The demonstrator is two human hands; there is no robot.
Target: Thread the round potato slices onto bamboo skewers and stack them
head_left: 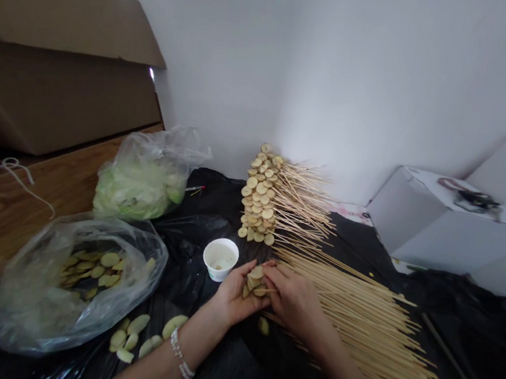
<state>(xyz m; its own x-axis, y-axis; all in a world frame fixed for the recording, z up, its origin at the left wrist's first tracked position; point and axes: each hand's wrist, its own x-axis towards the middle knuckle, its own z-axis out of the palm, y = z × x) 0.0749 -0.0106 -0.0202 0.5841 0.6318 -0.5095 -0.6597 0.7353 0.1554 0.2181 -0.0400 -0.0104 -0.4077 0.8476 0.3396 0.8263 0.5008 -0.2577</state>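
My left hand [232,296] is cupped around several round potato slices [255,281], held just above the black plastic sheet [224,371]. My right hand [294,300] is closed on a thin bamboo skewer [268,292] whose tip meets the slices in my left hand. A small white paper cup [220,258] stands just left of my left hand. Behind it rises a stack of finished skewers loaded with potato slices [262,194]. A broad pile of bare bamboo skewers [383,338] lies to the right, under and beyond my right forearm.
A clear plastic bag of potato slices [75,280] lies at the left, with loose slices [139,331] beside it. A bag of green leaves [143,182] sits behind. Cardboard boxes [57,56] stand on a wooden surface at the left, a white box [449,227] at the right.
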